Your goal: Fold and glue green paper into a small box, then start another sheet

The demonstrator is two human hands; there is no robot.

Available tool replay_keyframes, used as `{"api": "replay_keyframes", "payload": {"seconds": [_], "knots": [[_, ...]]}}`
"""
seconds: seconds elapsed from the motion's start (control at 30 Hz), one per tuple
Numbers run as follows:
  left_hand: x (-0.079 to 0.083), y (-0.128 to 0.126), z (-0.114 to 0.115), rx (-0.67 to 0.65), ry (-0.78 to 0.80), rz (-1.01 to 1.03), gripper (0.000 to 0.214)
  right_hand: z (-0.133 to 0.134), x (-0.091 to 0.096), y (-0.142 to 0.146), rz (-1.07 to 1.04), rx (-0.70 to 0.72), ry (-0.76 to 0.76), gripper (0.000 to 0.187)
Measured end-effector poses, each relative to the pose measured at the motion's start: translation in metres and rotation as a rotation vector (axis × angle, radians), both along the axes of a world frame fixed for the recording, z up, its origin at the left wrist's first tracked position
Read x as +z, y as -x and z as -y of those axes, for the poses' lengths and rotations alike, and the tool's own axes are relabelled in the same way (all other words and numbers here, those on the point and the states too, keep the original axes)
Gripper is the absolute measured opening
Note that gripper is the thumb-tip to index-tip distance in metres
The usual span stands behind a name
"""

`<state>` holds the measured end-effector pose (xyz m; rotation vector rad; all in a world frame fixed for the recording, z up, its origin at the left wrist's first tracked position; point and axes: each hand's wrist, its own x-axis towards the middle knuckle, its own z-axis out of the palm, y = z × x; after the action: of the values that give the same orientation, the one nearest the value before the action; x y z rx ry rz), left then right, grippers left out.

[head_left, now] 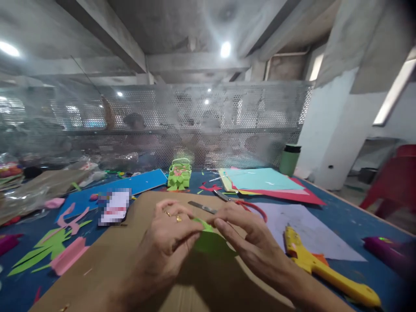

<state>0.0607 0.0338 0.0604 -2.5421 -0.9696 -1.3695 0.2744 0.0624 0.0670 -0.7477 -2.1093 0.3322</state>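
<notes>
Between my two hands is a piece of green paper, bent along its upper edge. My left hand pinches its left side, thumb and fingertips together; rings show on the fingers. My right hand grips the upper right edge, its fingers curled over the paper. Both hands are just above a brown cardboard sheet. Right behind them lies a flat metal strip, partly covered by my right fingers. Red-handled scissors rest just beyond my right hand.
A yellow glue gun lies at right on white paper. Coloured sheets and a green bottle stand farther back. A small green paper basket sits behind the cardboard. Green and pink paper scraps and a phone are at left.
</notes>
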Motion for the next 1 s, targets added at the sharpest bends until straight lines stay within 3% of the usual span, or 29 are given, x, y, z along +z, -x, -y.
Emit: {"api": "replay_keyframes", "payload": {"seconds": [0.13, 0.27, 0.37, 0.47, 0.63, 1.0], "knots": [[-0.009, -0.003, 0.005, 0.042, -0.029, 0.050, 0.023, 0.005, 0.000, -0.002, 0.044, 0.036, 0.137, 0.036], [-0.010, -0.003, 0.015, 0.072, -0.168, 0.044, 0.025, 0.012, 0.004, 0.000, -0.034, 0.158, 0.163, 0.018], [-0.010, -0.005, 0.018, 0.109, -0.230, 0.055, 0.027, 0.018, 0.008, 0.003, -0.080, 0.221, 0.110, 0.003], [-0.008, -0.006, 0.022, 0.127, -0.256, 0.087, 0.023, 0.021, 0.009, 0.006, -0.076, 0.218, 0.011, 0.010], [0.002, -0.003, 0.030, 0.101, -0.078, 0.052, 0.029, 0.023, 0.005, 0.008, -0.044, 0.161, -0.157, 0.015], [-0.001, 0.016, 0.021, 0.002, 0.151, 0.185, 0.024, 0.012, 0.000, 0.006, -0.067, 0.186, 0.340, 0.019]]}}
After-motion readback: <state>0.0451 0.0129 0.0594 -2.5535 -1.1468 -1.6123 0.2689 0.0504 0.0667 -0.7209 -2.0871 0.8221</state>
